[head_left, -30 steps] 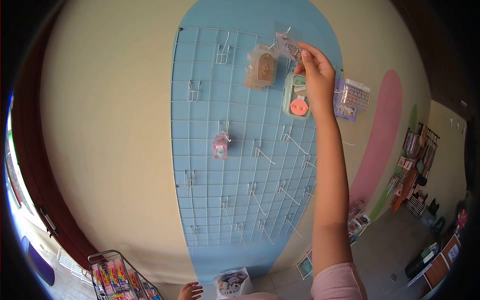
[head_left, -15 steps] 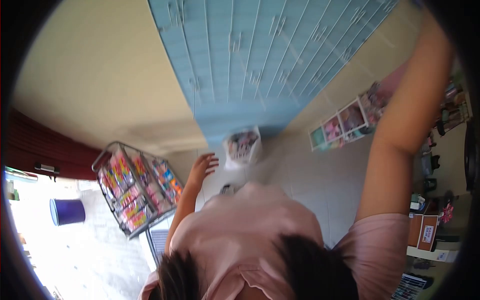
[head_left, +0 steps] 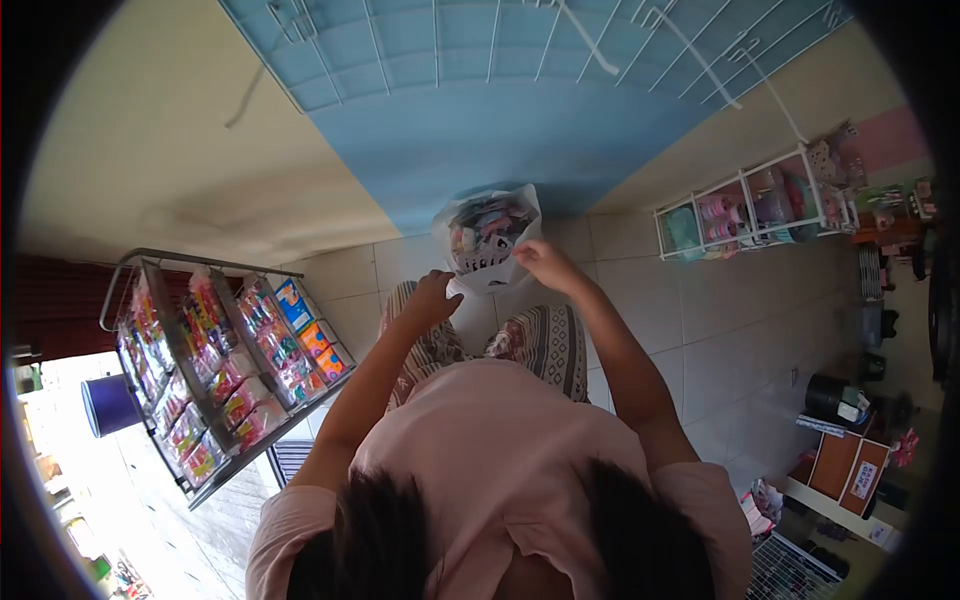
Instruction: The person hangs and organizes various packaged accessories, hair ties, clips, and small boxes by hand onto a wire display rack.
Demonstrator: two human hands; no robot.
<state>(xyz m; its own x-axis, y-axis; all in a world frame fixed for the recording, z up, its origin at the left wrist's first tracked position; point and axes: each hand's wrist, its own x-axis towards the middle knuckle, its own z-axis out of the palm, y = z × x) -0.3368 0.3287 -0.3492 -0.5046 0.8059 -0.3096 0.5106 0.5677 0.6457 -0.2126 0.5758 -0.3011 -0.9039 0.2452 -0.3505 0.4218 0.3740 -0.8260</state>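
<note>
A white plastic bag (head_left: 534,207) stands on the floor by the blue wall, its mouth open. Inside it, a basket with slotted sides (head_left: 484,259) is filled with small mixed items (head_left: 492,222) that I cannot make out singly. My right hand (head_left: 548,264) is at the bag's right rim, fingertips closed on the plastic. On the near left side, my left hand (head_left: 437,297) is beside the bag, thumb and fingers curved and slightly apart. Whether its fingertips touch the plastic is hard to see.
A white wire grid (head_left: 437,60) with hooks hangs on the wall above. To the left stands a metal rack (head_left: 215,375) of packaged goods, with a purple bucket (head_left: 112,405) behind it. A white shelf rack (head_left: 740,212) with colourful goods stands at right.
My right arm has come down from high on the right to the bag. My left hand has moved slightly right and up toward it. The view has tilted downward, showing my patterned trousers.
</note>
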